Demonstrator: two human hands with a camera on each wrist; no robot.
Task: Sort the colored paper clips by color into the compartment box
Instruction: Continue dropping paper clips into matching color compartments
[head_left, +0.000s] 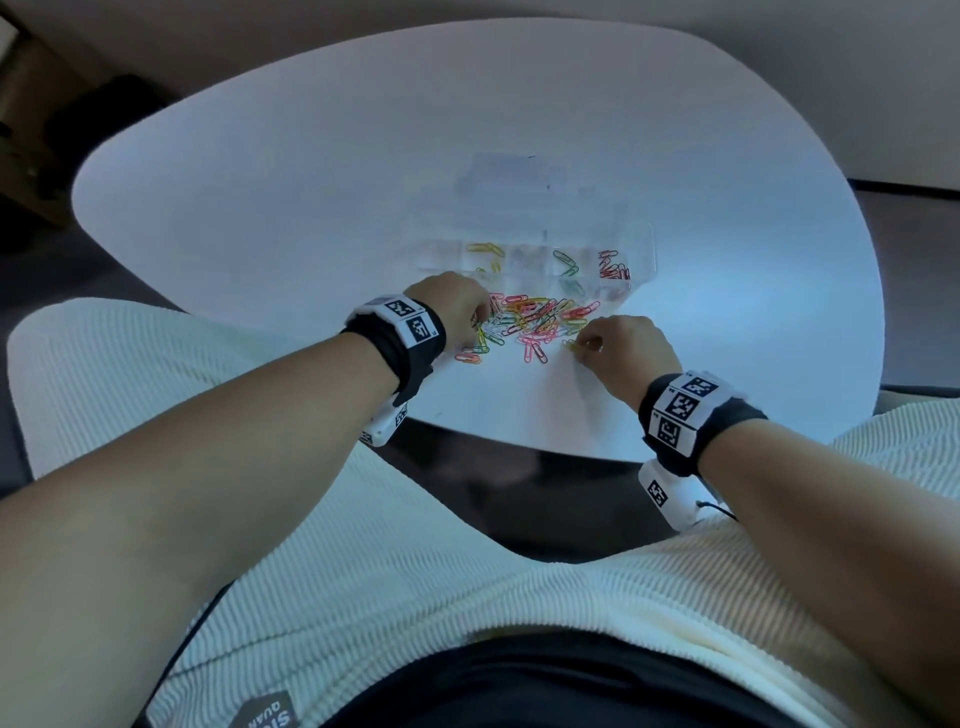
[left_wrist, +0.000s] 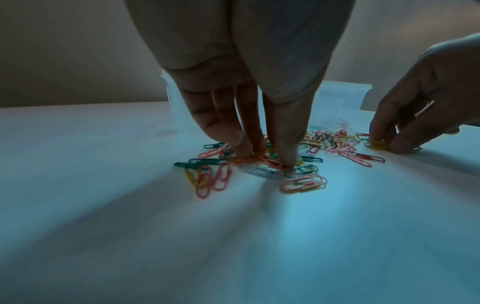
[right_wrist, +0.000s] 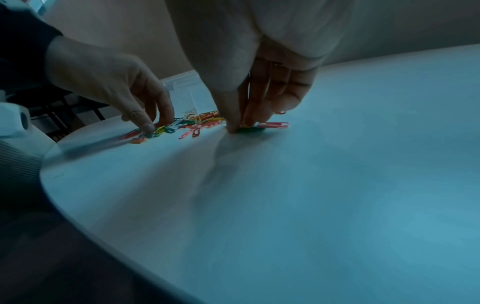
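Observation:
A loose pile of coloured paper clips (head_left: 535, 325) lies on the white table (head_left: 311, 208), in front of the clear compartment box (head_left: 641, 244). The box holds yellow clips (head_left: 485, 249), green clips (head_left: 566, 262) and red clips (head_left: 613, 267) in separate compartments. My left hand (head_left: 480, 317) reaches down with nearly straight fingers (left_wrist: 249, 150) and thumb onto orange clips (left_wrist: 259, 159) at the pile's left side; nothing is lifted. My right hand (head_left: 584, 345) pinches a yellow clip (left_wrist: 376, 145) against the table at the pile's right edge, thumb and fingertips (right_wrist: 233, 127) closed on it.
The table's curved near edge (head_left: 519, 447) runs just behind both wrists, above my lap. A few stray orange and green clips (head_left: 472, 356) lie left of the pile near my left hand. Bare tabletop (head_left: 753, 312) spreads to the right of the box.

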